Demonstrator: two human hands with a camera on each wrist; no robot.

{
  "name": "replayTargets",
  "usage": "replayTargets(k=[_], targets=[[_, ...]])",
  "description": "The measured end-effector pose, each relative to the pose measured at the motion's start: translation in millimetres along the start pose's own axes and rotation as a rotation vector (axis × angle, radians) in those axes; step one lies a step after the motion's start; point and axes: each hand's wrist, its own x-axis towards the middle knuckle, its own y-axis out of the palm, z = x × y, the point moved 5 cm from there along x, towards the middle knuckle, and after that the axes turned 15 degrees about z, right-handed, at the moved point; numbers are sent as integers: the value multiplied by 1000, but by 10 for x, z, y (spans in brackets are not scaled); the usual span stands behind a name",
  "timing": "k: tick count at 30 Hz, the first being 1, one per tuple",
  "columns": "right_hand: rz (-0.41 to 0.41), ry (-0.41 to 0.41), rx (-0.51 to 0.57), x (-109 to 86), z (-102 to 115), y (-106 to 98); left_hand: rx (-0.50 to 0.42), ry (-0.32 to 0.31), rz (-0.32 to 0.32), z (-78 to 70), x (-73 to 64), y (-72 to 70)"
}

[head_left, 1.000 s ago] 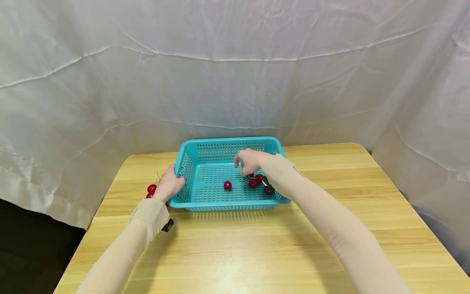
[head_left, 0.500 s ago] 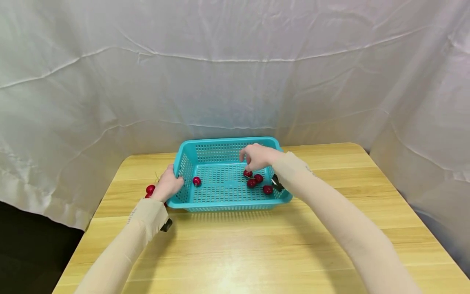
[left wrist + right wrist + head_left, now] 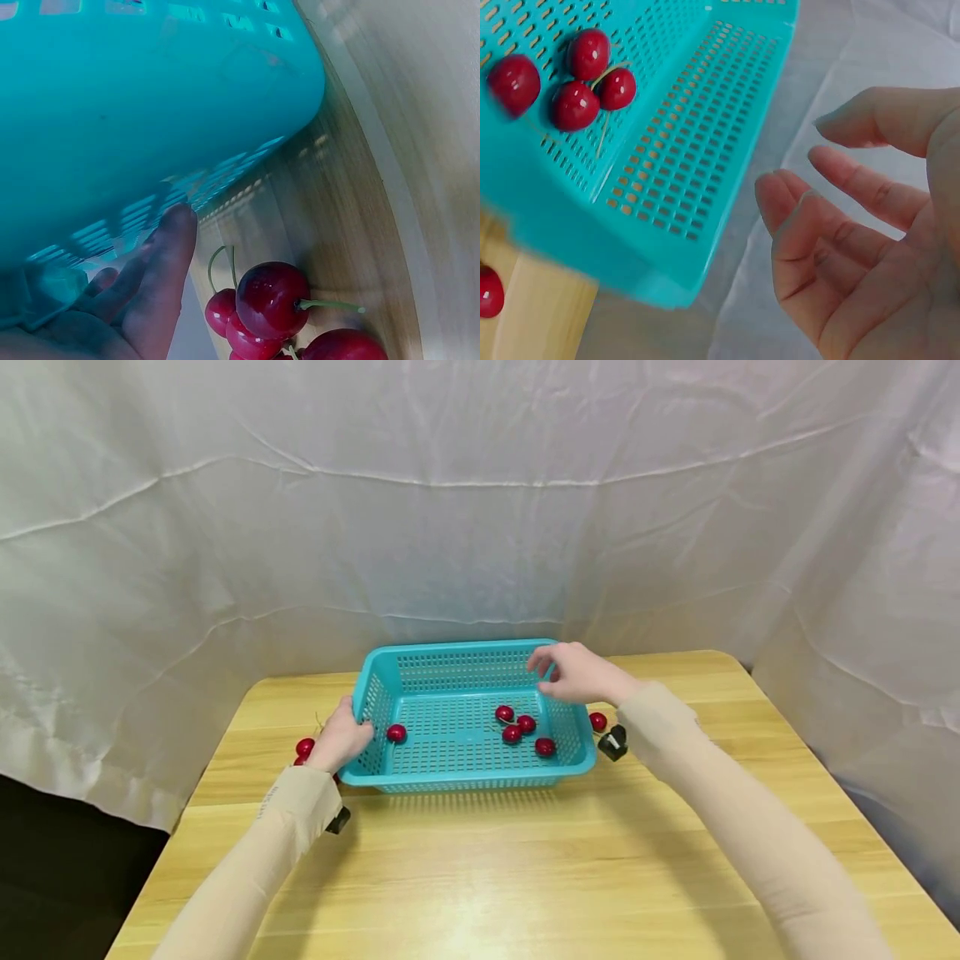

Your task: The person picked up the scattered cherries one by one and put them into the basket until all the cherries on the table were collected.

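Observation:
A turquoise plastic basket point(image 3: 472, 774) with slotted walls stands at the back of the wooden table. My left hand point(image 3: 342, 740) grips its left rim, thumb over the edge and fingers along the outer wall. Over the right rim hovers my right hand point(image 3: 581, 673), fingers loosely bent and holding nothing; its thumb and fingertips are apart in the right wrist view. Inside the basket one cherry point(image 3: 397, 733) lies near the left wall. Several more cherries point(image 3: 575, 106) are grouped toward the right end, some with green stems.
Left of the basket, beside my left hand, lie several cherries point(image 3: 273, 300) with stems, partly hidden by the hand in the head view. Another cherry point(image 3: 597, 722) sits on the table point(image 3: 480, 868) just right of the basket. A pale curtain point(image 3: 480, 543) hangs behind.
One cherry has rolled leftward across the basket floor. My right hand has moved right, from over the grouped cherries to the right rim, uncovering the cherry outside. The left hand keeps its grip.

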Motion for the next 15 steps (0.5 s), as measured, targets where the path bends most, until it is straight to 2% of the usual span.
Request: replayTargets(k=[8,15], targets=[[-135,77,84,-374,-339,-45,-4,-8,-1,1,10,-3],[-221,86,99,-658,-612,17,-6,-12,-4,15,18,-11]])
